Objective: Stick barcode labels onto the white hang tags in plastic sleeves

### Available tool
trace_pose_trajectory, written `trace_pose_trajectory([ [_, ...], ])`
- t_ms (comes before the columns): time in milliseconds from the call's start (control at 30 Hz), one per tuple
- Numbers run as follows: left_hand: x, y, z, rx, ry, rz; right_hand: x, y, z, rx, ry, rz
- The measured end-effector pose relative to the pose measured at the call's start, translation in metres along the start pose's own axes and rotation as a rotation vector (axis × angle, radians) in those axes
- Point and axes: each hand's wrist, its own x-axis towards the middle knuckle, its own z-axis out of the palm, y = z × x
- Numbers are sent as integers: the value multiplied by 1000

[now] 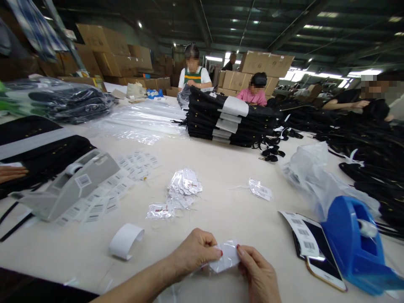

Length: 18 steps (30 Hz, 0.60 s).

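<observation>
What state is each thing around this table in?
White tag: in clear plastic, held between left grip and right grip
Tag pile: loosely heaped
Paper piece: curled
Phone: face up, screen dark
Label strip: slightly curled
Blue dispenser: holding a roll
Gray dispenser: holding a roll
White plastic: crumpled
Plastic sheets: spread flat
Black cloth: stacked

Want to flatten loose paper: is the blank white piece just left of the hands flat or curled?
Curled: the white paper bows up from the table, its edge tracing a curve.
</observation>
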Motion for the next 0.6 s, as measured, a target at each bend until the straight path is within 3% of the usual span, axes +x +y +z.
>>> trace_pose_trajectory([
  [133, -1, 0, -3, 97, -11, -76, 7, 1, -18, -79, 42, 0],
  [267, -2, 5, -9, 459, -15, -123, 8, 3, -28, -81, 77, 54],
  [433, 4, 8, -14, 827, 36, -58, 3, -2, -35, -241, 75, 33],
  [600, 0, 7, -6, 1103, 118, 27, 4, -2, -40, -551, 56, -98],
])
